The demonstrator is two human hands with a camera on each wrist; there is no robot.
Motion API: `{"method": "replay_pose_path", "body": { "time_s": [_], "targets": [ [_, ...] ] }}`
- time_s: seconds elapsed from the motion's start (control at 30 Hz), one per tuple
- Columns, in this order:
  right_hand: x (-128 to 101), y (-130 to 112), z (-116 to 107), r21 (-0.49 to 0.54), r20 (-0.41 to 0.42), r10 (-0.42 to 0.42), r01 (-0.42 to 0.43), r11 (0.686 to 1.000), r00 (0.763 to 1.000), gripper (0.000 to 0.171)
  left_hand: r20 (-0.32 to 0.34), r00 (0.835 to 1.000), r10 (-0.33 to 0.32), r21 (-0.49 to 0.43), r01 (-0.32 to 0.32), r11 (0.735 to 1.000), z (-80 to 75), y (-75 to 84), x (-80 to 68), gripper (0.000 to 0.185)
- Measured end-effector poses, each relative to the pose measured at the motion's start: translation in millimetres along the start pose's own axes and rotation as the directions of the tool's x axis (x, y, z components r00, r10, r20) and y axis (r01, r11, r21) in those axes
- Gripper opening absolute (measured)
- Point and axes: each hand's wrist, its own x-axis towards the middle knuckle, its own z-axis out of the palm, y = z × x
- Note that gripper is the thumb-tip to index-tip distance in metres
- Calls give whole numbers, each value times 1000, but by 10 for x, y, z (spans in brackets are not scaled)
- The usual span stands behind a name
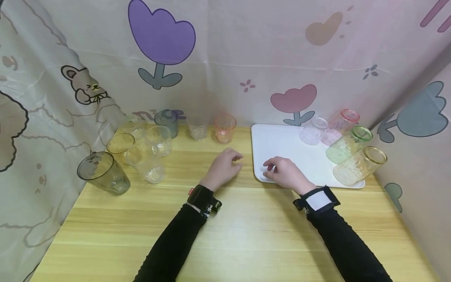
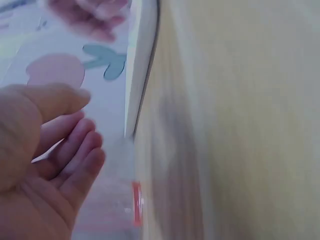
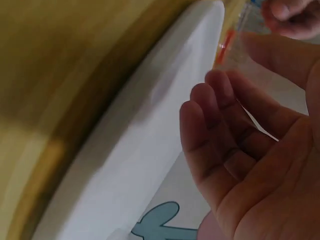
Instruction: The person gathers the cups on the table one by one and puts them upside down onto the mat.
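Note:
My left hand (image 1: pixel 235 160) hovers over the bare wooden table (image 1: pixel 225 235), fingers loosely curled and holding nothing; in the left wrist view the left hand (image 2: pixel 85 120) is relaxed. My right hand (image 1: pixel 269 167) hangs above the near-left corner of a white tray (image 1: pixel 278 145), also loosely curled and empty, and the right hand (image 3: pixel 225 80) shows an open palm beside the tray edge (image 3: pixel 150 140). On the tray, lying on their sides, are a clear glass (image 1: pixel 312 131), a pink glass (image 1: pixel 341 123), a green glass (image 1: pixel 349 144) and an amber glass (image 1: pixel 360 165).
Several upright glasses stand at the left back: a grey glass (image 1: pixel 103 172), an amber one (image 1: pixel 119 145), clear tumblers (image 1: pixel 150 162), a grey-blue cup (image 1: pixel 167 121) and a pink cup (image 1: pixel 224 128). Printed curtains (image 1: pixel 246 58) enclose the table on three sides.

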Motion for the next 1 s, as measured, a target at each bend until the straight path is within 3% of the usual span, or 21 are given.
{"method": "replay_pose_path", "body": {
  "time_s": [0.13, 0.27, 0.37, 0.5, 0.63, 0.83, 0.9, 1.0],
  "targets": [
    [-10, -22, 66, 0, 37, -1, 1, 1000, 999, 22, -175, 983, -46, -66, 35, 997, -110, -121, 21, 32],
    [-11, -39, 110, -15, 60, -10, 11, 1000, 998, 16, -317, 943, -97, -141, 55, 988, -198, -256, 52, 37],
    [-9, -52, 132, -30, 76, -21, 23, 999, 997, 10, -384, 910, -152, -184, 86, 979, -256, -354, 76, 42],
    [-4, -67, 151, -45, 84, -32, 35, 998, 996, 5, -438, 859, -267, -261, 163, 952, -306, -462, 99, 50],
    [2, -65, 165, -53, 72, -49, 53, 997, 996, 5, -480, 792, -376, -362, 211, 908, -315, -559, 132, 64],
    [-6, -64, 190, -49, 54, -52, 55, 997, 997, 5, -558, 701, -444, -410, 233, 882, -314, -751, 238, 84],
    [-6, -67, 195, -49, 50, -54, 57, 997, 997, 5, -562, 688, -460, -420, 241, 875, -325, -815, 282, 88],
    [-5, -71, 194, -50, 48, -50, 53, 997, 998, 5, -522, 693, -497, -444, 278, 852, -353, -887, 353, 96]
  ]
}}
